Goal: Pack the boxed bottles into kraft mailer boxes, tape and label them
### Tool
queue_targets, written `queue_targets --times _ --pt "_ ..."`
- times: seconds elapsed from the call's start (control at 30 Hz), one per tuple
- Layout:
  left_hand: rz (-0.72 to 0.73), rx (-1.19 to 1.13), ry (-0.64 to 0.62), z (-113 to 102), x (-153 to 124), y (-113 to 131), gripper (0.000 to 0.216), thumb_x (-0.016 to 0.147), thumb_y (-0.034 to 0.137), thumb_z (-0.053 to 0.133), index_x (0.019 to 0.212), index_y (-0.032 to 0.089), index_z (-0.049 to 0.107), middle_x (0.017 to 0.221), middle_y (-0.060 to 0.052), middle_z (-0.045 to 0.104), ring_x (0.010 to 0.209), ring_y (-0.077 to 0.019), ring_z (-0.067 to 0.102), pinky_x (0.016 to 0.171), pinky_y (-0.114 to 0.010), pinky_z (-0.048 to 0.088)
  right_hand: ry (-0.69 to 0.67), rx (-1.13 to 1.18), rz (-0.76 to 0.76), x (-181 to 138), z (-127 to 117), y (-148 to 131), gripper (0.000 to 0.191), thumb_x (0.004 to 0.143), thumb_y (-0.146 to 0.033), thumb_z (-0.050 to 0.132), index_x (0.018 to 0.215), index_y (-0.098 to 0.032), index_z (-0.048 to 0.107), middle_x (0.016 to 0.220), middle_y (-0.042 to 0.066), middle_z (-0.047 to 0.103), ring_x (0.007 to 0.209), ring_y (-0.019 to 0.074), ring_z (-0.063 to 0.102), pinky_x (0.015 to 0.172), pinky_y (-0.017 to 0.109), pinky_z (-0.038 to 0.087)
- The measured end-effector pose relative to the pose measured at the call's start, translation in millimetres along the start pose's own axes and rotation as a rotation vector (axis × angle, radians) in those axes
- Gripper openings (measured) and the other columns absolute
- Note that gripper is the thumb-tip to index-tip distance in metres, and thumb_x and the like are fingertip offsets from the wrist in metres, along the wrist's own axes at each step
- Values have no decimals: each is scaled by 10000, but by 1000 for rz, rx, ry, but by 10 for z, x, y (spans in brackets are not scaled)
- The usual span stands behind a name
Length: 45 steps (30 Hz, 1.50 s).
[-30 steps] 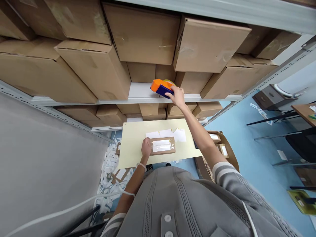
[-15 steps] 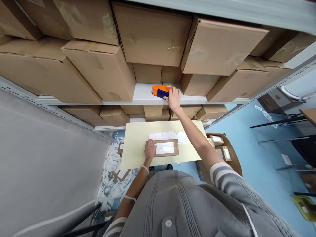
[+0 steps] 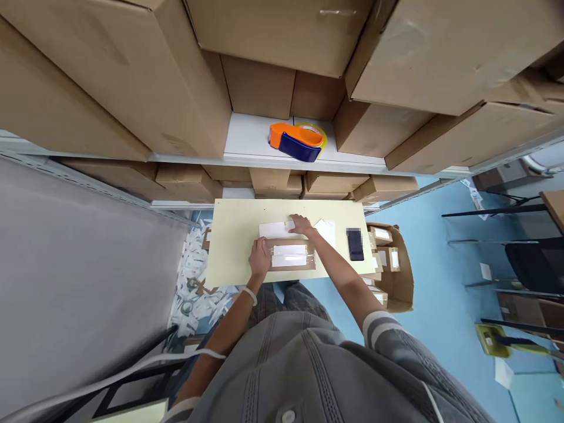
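Note:
A small cardboard box (image 3: 291, 242) with white labels under clear tape lies flat on the pale yellow board (image 3: 233, 235). Around its left end, my left hand (image 3: 259, 257) is closed. Just behind the box, my right hand (image 3: 302, 224) reaches over white paper slips (image 3: 273, 230), its fingers stretched out and touching them. More white paper (image 3: 326, 230) lies to the right of that hand. On the shelf above rests an orange and dark blue tape dispenser (image 3: 296, 141), with no hand on it. A yellow-rimmed tape roll (image 3: 323, 132) sits partly hidden behind it.
Large cardboard boxes (image 3: 282, 35) fill the shelf (image 3: 247, 141) ahead. A black phone (image 3: 355, 245) lies on the board's right side. An open carton (image 3: 403, 276) of small parcels stands right of the board. Paper scraps (image 3: 187, 282) cover the floor at left.
My right hand has let go of the tape dispenser on the shelf and come down to the paper slips behind the box. My left hand stays on the box. The view has shifted.

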<state>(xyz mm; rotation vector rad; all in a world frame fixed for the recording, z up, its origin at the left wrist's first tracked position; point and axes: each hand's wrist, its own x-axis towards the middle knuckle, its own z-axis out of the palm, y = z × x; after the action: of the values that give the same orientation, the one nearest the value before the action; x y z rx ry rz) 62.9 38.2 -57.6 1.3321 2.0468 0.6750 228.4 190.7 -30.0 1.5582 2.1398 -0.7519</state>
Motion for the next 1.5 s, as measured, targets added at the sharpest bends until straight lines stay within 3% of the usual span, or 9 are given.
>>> queue_targets --times 0.2,0.47,0.73,0.87,1.0,1.1,1.17,1.3,1.5 --pt "-24 24 1 24 2 -32 392 1020 324 214 1214 254 548 1200 -80 611 1126 -221 594 843 -334 502 -71 -42 -61 528 200 18 696 795 -325 721 1406 -203 411 1466 130 440 1343 291 412 1067 371 339" --pt "-1 39 53 35 -13 -48 387 1022 331 240 1192 235 574 1173 -77 632 1092 -216 608 799 -308 501 -32 -214 -131 784 581 -57 1073 556 -286 910 1449 -144 333 1386 212 492 1295 365 428 1087 454 285" --pt "25 37 76 31 -22 -45 395 1025 339 241 1206 226 573 1171 -82 633 1069 -214 611 838 -310 482 -27 -97 -72 821 532 -11 539 699 -244 830 1197 -187 631 1391 148 500 1300 316 416 1064 411 319" --pt "28 46 87 40 -23 -55 408 1026 351 234 1199 222 581 1168 -87 632 1073 -213 608 843 -308 477 -19 -4 -52 737 346 285 391 861 -303 672 1244 -237 627 1293 79 617 1180 263 545 1025 383 373" --pt "36 44 109 46 -20 -49 415 1025 352 228 1192 222 585 1161 -86 639 1075 -212 610 850 -310 477 35 65 -50 526 64 861 376 932 -324 545 1292 -236 601 1276 56 645 1126 234 595 909 305 456" --pt "27 46 109 43 -15 -33 403 1022 345 235 1181 227 586 1162 -79 643 1074 -215 611 845 -313 480 128 265 -14 327 -106 1290 332 895 -302 571 1199 -204 661 1143 49 706 1019 224 644 840 280 485" --pt "19 42 114 40 -13 -24 395 1019 343 241 1179 232 585 1166 -75 643 1080 -215 610 839 -311 481 86 304 49 223 -156 1479 310 848 -290 625 1137 -197 689 1101 51 718 980 227 659 815 275 492" --pt "5 30 128 39 -13 -12 382 1016 347 253 1180 242 581 1175 -70 641 1094 -215 606 846 -310 481 -65 308 173 165 -119 1606 316 744 -243 737 1052 -178 713 1076 76 726 965 239 676 786 258 499" --pt "1 33 120 29 -15 7 384 1015 351 248 1170 245 583 1176 -68 640 1082 -211 609 855 -310 482 -77 345 264 288 19 1645 445 691 -253 789 1108 -157 668 1162 129 692 1039 284 657 840 323 506"
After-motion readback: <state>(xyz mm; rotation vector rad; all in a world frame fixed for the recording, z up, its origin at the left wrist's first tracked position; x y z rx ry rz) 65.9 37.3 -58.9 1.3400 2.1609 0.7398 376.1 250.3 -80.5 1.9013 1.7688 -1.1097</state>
